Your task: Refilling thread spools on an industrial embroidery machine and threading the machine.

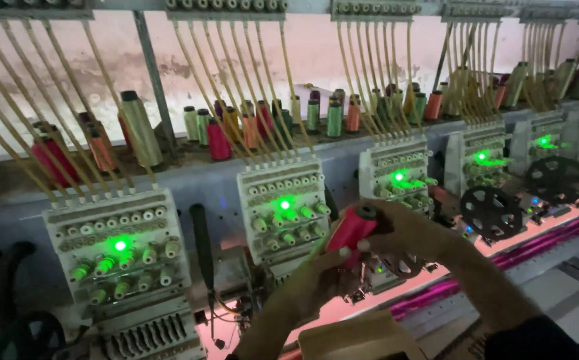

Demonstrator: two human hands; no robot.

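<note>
Red thread cone pinched between both hands, left hand below, right hand above; seating it needs careful alignment.

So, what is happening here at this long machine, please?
A person stands at a row of embroidery machine heads, each with a green light on. Both hands are raised in front of the heads and hold one red thread spool: the left hand grips its lower end, and the right hand closes around its top. More thread cones in many colours stand on the shelf behind, with threads running up through tubes. Pink fabric lies under the heads.
</note>
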